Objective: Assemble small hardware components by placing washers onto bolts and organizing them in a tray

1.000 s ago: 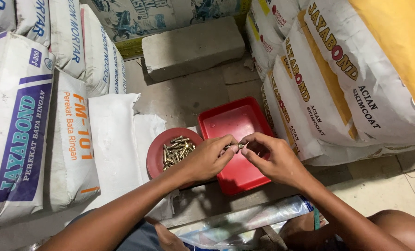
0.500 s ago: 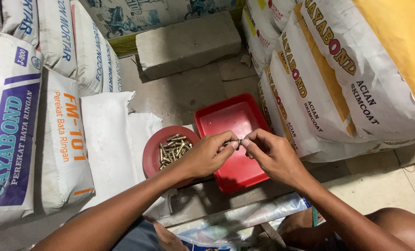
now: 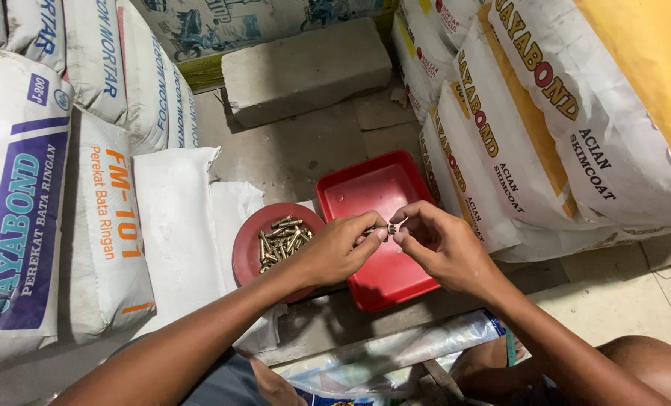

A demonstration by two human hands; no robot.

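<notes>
My left hand (image 3: pixel 341 249) and my right hand (image 3: pixel 442 244) meet above a red square tray (image 3: pixel 365 188). Together their fingertips pinch one small metal bolt (image 3: pixel 385 229), the left hand on its shaft and the right on its end. To the left of the tray sits a round red dish (image 3: pixel 250 234) with a heap of several brass-coloured bolts (image 3: pixel 283 239), just beside my left wrist. The tray looks bare apart from a speck or two.
Stacked cement and mortar sacks (image 3: pixel 57 203) stand on the left and more sacks (image 3: pixel 546 128) on the right. A grey concrete block (image 3: pixel 305 69) lies at the back. A clear plastic bag (image 3: pixel 395 349) lies near my knees.
Both hands stay together on the bolt over the tray; the fingers have shifted slightly on it. The view has drifted a little.
</notes>
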